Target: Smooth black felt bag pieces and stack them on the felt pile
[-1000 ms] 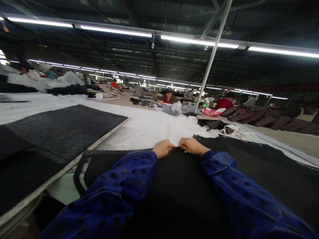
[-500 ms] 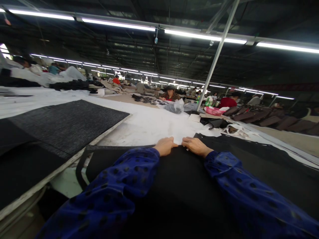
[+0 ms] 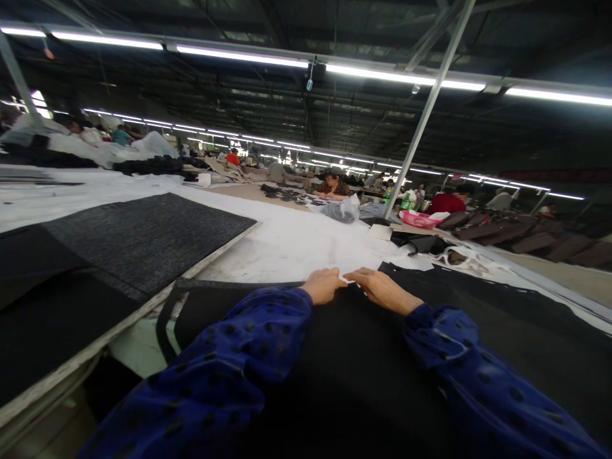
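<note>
Rows of tube lights (image 3: 243, 56) run above a wide, dim workshop, where white sheeting (image 3: 296, 245) covers the middle of a worktable. Left of the sheeting lies a speckled dark-grey cloth panel (image 3: 157, 236). At the sheeting's near left corner, a black curved strip (image 3: 165, 319) stands out over a pale surface. The left hand (image 3: 325, 285), below a blue polka-dot sleeve (image 3: 268, 325), is at the sheeting's near edge, thumb and fingers pinching the rim of a black fabric sheet (image 3: 354, 357), which spreads nearside of the sheeting. A grey plastic bag (image 3: 344, 209) sits at the sheeting's far end. The right hand (image 3: 385, 290) is also at its near edge, fingers bent and touching the same rim; whether they pinch it I cannot tell. Beyond the sheeting's far right side stands a pink basket (image 3: 423, 219).
</note>
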`<state>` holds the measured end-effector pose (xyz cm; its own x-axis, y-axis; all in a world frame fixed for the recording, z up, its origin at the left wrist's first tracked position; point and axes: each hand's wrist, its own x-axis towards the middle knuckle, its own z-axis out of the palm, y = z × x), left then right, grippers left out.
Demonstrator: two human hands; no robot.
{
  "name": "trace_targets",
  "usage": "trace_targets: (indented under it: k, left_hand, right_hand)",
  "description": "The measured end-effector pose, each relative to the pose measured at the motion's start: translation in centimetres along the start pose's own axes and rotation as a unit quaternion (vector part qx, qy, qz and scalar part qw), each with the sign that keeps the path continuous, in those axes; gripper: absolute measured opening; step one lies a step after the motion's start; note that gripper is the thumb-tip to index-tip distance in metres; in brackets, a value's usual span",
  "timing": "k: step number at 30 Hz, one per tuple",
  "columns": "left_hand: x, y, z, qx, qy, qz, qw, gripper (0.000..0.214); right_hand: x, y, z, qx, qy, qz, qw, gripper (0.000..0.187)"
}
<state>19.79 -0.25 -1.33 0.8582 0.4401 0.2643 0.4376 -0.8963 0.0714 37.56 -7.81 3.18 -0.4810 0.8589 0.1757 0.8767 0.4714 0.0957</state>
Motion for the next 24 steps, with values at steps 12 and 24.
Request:
trace_targets:
  k: [12, 24]
  left_hand:
    - [0.3, -0.1, 0.1, -0.004, -0.001, 0.0, 1.0, 0.039]
    - [0.4, -0.1, -0.2, 0.001, -0.028, 0.01, 1.0, 0.044]
  right_hand:
    - [0.1, 1.3, 1.1, -0.094, -0.007, 0.043, 0.995, 0.029]
    - [-0.3, 1.3, 1.6, -0.098, 0.012, 0.027, 0.995, 0.022]
